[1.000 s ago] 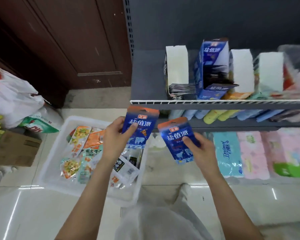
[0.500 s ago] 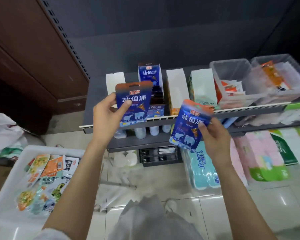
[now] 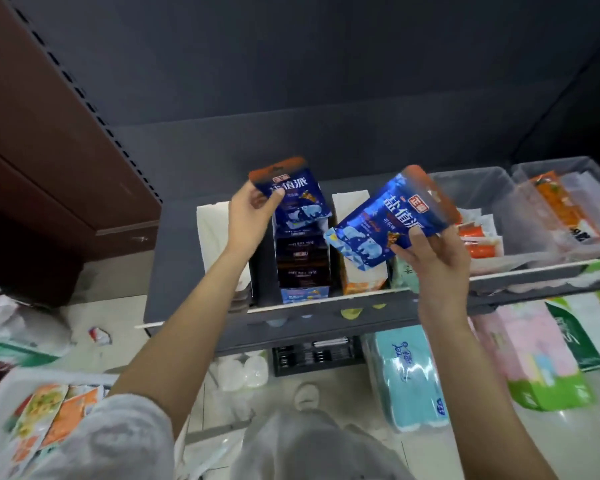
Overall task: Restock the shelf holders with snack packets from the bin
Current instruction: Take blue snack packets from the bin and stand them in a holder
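From the head view, the left hand (image 3: 248,220) pinches a blue snack packet (image 3: 290,195) by its upper left corner, thumb on the printed face and fingers behind, and holds it upright right over the open top of the blue holder (image 3: 300,261) on the grey shelf (image 3: 326,308). That holder already has dark packets stacked in it, front to back. The right hand (image 3: 433,258) grips a second blue packet (image 3: 388,220) along its lower edge, thumb across the front, tilted and hanging in the air just right of the holder, over the orange-bottomed holder (image 3: 357,268) beside it. The white bin (image 3: 0,393) with more packets sits on the floor at lower left, well apart from the shelf. To do this step well, I judge the left packet should go down straight, printed face forward like the ones already there, bottom edge sliding behind the stack so nothing buckles. The soft foil will likely fold if pushed from the top, so guiding it by the sides looks safer. The right packet should wait clear, then be turned upright before following into the same holder.
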Tool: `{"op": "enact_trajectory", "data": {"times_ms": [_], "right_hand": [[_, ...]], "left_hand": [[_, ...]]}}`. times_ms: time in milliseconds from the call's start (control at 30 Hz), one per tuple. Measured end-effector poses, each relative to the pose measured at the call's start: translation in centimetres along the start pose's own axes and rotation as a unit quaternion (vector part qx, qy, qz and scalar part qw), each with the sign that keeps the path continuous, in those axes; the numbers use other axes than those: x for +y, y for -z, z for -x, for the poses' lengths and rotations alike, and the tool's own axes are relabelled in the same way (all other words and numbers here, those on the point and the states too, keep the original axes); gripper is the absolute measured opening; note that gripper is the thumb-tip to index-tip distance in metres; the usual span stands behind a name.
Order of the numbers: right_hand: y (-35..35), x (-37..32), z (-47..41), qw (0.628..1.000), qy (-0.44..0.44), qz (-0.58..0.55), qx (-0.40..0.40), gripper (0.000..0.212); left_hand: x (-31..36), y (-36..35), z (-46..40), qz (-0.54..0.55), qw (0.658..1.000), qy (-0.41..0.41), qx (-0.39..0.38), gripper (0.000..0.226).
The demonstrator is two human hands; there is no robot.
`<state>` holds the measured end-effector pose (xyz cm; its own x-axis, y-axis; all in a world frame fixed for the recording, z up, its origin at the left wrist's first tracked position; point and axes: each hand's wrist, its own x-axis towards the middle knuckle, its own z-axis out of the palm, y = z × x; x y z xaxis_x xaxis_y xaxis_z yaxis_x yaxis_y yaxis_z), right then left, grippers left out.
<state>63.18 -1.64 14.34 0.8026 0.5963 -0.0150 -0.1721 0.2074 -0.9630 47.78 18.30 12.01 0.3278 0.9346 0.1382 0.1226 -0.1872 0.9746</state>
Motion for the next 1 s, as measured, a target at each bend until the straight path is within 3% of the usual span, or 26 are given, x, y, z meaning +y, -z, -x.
{"op": "enact_trajectory", "data": {"times_ms": [133,267,400,567,633,767,933,1000], "right_hand": [[-2.2,0.2,-1.7,1.000,0.001,0.006,-0.013,0.022],[-3.5,0.8,-3.1,1.000,-0.013,0.012,-0.018,0.021],[-4.1,1.3,-3.6,0.999,-0.024,0.027,-0.022,0.025],[-4.6,1.3,-4.0,0.998,-0.004,0.041,-0.049,0.023],[-5.1,1.1,-4.2,0.995,0.026,0.040,-0.084,0.023],[-6.7,2.0,-5.5,0.976,0.074,0.116,-0.170,0.019],[-8.6,4.9,-7.1,0.925,0.118,0.285,-0.221,0.023],[-9.1,5.7,-7.6,0.886,0.165,0.377,-0.215,0.024]], "left_hand": [[-1.3,1.0,-1.6,-0.031,0.999,-0.014,0.043,0.014],[-1.9,0.9,-1.8,-0.114,0.992,-0.047,0.013,0.010],[-3.7,0.3,-2.1,-0.347,0.923,-0.156,-0.056,0.018],[-3.5,0.7,-3.2,-0.388,0.899,-0.203,-0.027,0.022],[-3.4,1.0,-3.8,-0.372,0.907,-0.195,-0.014,0.027],[-3.0,1.1,-4.7,-0.267,0.959,-0.084,-0.044,0.029],[-2.9,1.5,-4.8,-0.231,0.969,-0.058,-0.071,0.023],[-2.9,1.9,-4.9,-0.223,0.968,-0.055,-0.101,0.020]]}}
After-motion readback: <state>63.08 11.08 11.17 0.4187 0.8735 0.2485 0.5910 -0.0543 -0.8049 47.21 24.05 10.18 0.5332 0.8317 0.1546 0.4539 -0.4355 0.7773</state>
